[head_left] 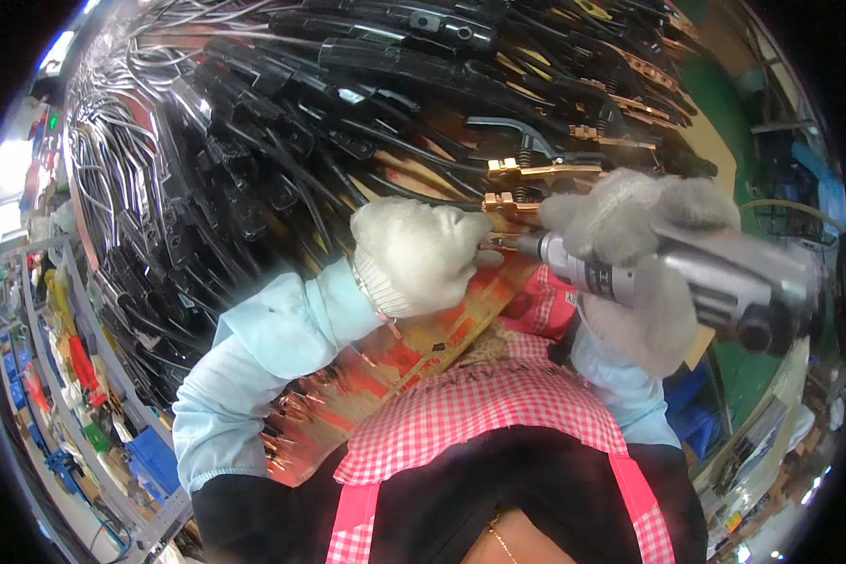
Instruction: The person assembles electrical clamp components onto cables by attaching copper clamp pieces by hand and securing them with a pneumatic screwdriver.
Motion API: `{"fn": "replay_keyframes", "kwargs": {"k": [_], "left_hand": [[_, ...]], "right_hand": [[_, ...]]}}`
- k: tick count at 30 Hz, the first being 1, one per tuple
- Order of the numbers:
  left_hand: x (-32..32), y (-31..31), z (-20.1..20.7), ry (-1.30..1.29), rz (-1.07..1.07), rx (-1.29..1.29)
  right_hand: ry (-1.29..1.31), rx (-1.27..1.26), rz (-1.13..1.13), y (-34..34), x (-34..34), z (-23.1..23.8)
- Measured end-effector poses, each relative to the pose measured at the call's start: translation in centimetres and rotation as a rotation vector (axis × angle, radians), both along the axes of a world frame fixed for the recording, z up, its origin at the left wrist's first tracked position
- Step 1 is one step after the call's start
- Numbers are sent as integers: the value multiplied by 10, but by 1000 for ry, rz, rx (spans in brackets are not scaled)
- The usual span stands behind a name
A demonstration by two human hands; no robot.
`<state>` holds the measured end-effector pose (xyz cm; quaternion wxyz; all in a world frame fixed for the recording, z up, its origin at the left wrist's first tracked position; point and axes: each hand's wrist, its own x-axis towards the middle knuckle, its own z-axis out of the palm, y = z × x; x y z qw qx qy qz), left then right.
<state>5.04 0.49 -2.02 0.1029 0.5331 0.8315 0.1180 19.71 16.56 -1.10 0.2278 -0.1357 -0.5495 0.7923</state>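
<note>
My left hand (pixel 418 254), in a white knit glove, is closed near the middle, its fingertips around a copper-coloured metal part (pixel 504 241). Most of that part is hidden by the glove. My right hand (pixel 644 324), gloved alike, wraps a grey and black power screwdriver (pixel 710 273) lying roughly level, its glove showing above and below the body. The tool's nose (pixel 533 245) points left and meets the metal part. Just beyond sit copper-coloured clamp jaws (pixel 510 201) and a black-handled clamp with a spring (pixel 528 141). The right hand and tool are partly blurred.
A big heap of black handles and cables (pixel 273 141) covers the far and left side, with bare grey metal rods (pixel 113 141) at its edge. Under my forearms lies a worn red and tan board (pixel 385 362). Shelving with blue bins (pixel 150 461) stands at the left.
</note>
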Motion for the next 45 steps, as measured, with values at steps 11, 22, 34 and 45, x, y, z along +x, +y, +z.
{"fn": "replay_keyframes", "kwargs": {"k": [11,22,34,45], "left_hand": [[1,-3,-4,-29,8,48],[-1,1,-2,-20,-23,61],[1,-3,3,-60,-34,91],[-22,73,7,41,-160,732]], "right_hand": [[-1,632,151,-6,-14,17],[391,243,300,1,-32,2],[-135,-206,-436,60,3,28],[-1103,464,-596,180,163,-187]]}}
